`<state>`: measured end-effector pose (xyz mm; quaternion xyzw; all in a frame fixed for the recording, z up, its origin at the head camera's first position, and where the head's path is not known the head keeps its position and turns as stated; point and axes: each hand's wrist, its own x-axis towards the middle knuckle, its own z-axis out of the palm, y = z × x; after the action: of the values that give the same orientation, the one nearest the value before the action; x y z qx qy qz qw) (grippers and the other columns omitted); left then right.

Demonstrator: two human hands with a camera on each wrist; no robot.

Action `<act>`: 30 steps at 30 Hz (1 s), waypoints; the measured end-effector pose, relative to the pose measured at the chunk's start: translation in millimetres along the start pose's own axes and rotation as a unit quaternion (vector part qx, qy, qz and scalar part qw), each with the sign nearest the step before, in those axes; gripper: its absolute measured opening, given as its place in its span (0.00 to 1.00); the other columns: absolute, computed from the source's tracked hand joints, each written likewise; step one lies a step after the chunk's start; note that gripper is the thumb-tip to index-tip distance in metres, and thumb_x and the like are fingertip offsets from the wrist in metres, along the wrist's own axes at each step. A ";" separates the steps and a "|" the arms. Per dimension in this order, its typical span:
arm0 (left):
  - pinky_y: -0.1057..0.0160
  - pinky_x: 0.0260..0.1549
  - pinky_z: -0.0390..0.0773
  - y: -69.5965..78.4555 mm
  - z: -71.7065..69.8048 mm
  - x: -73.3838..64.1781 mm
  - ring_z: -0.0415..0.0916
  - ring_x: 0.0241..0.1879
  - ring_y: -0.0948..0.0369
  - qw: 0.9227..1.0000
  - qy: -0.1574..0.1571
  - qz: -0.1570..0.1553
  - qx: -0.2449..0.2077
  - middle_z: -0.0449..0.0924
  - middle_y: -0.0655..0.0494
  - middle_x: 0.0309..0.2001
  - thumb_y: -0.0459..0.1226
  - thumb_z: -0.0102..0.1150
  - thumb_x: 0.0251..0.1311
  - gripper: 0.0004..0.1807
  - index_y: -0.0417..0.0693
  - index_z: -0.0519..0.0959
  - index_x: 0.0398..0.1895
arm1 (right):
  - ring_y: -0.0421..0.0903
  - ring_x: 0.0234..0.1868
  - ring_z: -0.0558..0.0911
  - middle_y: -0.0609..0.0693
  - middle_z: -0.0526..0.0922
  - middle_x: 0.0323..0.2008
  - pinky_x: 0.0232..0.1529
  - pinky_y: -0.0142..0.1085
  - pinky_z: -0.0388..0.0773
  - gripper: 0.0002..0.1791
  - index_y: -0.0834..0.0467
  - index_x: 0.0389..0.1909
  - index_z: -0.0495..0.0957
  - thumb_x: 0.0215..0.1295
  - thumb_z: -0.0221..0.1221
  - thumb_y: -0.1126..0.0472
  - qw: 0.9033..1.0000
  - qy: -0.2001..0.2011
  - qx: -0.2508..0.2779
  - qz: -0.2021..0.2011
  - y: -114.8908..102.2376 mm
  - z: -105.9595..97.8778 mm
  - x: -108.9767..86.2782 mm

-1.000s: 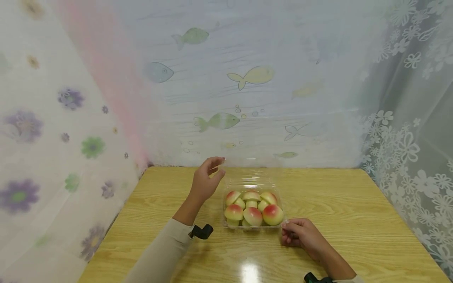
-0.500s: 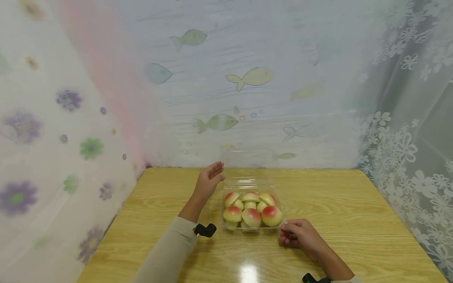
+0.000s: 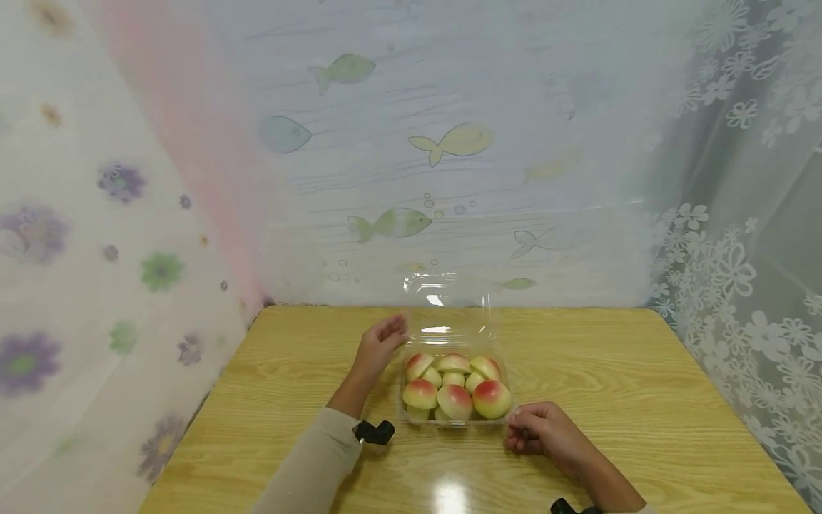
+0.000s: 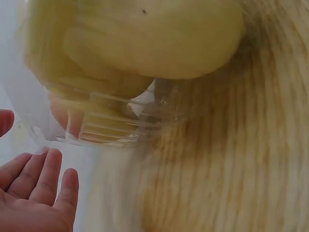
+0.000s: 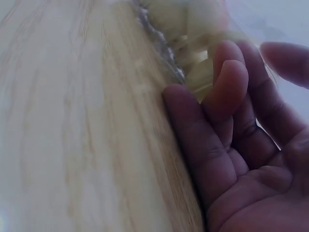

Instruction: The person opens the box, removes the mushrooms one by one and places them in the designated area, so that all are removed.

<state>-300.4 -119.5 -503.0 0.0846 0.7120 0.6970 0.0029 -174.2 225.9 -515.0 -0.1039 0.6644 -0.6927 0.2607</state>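
A clear plastic clamshell box (image 3: 452, 422) lies on the table with its lid (image 3: 449, 314) raised at the back. Inside sit several mushroom-shaped pieces (image 3: 454, 401) with red-blushed, yellowish caps, in two rows. My left hand (image 3: 380, 344) is beside the lid's left edge, fingers extended. In the left wrist view its fingertips (image 4: 54, 153) are right at the clear plastic, the thumb apart. My right hand (image 3: 541, 432) pinches the box's front right corner between thumb and index finger, its other fingers curled below. Its fingers (image 5: 193, 130) show close over the wood in the right wrist view.
The wooden table (image 3: 616, 371) ends at a back curtain (image 3: 552, 93) printed with fish. Flowered curtains (image 3: 160, 271) hang at both sides. A black wrist camera (image 3: 375, 432) sits on the left sleeve, another (image 3: 568, 507) at the right wrist.
My left hand has come down from the lid's upper edge to its lower left side. The lid's faces now catch bright glare. The right hand has stayed at the corner.
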 end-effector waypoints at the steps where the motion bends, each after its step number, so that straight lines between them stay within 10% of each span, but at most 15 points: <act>1: 0.61 0.62 0.79 -0.9 0.4 0.0 0.70 0.72 0.44 1.000 0.002 -0.001 -0.006 0.70 0.35 0.72 0.30 0.59 0.72 0.29 0.33 0.67 0.74 | 0.39 0.32 0.83 0.48 0.86 0.31 0.39 0.35 0.86 0.16 0.61 0.32 0.84 0.77 0.56 0.58 1.000 -0.001 -0.001 -0.002 -0.3 -0.2 -0.4; 30: 0.64 0.61 0.79 -24.4 -4.3 -19.8 0.73 0.70 0.48 0.997 0.014 -0.071 -0.024 0.74 0.41 0.71 0.37 0.64 0.71 0.32 0.38 0.68 0.75 | 0.40 0.32 0.82 0.48 0.85 0.31 0.39 0.34 0.85 0.16 0.61 0.33 0.84 0.79 0.54 0.56 1.000 -0.003 0.006 0.004 -4.4 1.7 -2.0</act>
<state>-284.2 -126.6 -529.4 0.0236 0.6996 0.7127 0.0445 -172.7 225.3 -510.2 -0.1021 0.6601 -0.6951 0.2660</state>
